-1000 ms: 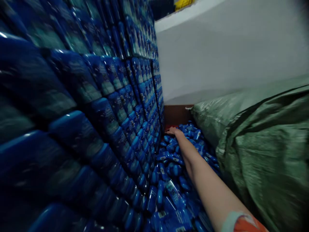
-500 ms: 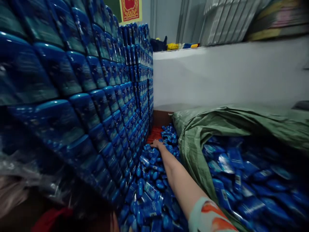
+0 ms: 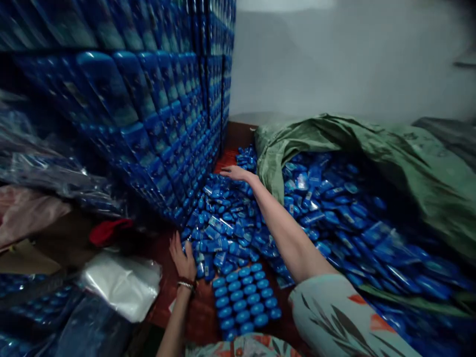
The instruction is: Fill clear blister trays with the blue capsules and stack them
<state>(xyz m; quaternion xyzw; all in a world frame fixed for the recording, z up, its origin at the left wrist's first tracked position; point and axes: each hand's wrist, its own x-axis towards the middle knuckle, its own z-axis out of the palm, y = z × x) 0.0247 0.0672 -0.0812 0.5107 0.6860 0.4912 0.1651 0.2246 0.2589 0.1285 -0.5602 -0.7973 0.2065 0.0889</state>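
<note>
A loose heap of small blue packages (image 3: pixel 223 218) lies on the red-brown table (image 3: pixel 201 307). My right hand (image 3: pixel 237 173) reaches over the far end of the heap, open, palm down, fingers pointing left. At the heap's near left edge is my left hand (image 3: pixel 183 258), its fingers spread beside the packages and a bracelet on the wrist. Neither hand has anything in its grasp. Close to my body, blue items stand in neat rows as a block (image 3: pixel 245 300). On the left rises a tall stacked wall of blue packages (image 3: pixel 163 114).
A green sack (image 3: pixel 273 163) lies open on the right, full of blue packages (image 3: pixel 334 213). Clear plastic bags (image 3: pixel 121 285) and a red item (image 3: pixel 109 231) are at the left. Behind stands a white wall (image 3: pixel 316 64).
The view has tipped downward, bringing my left hand and the block of rows into sight. My right arm still stretches over the heap's far end.
</note>
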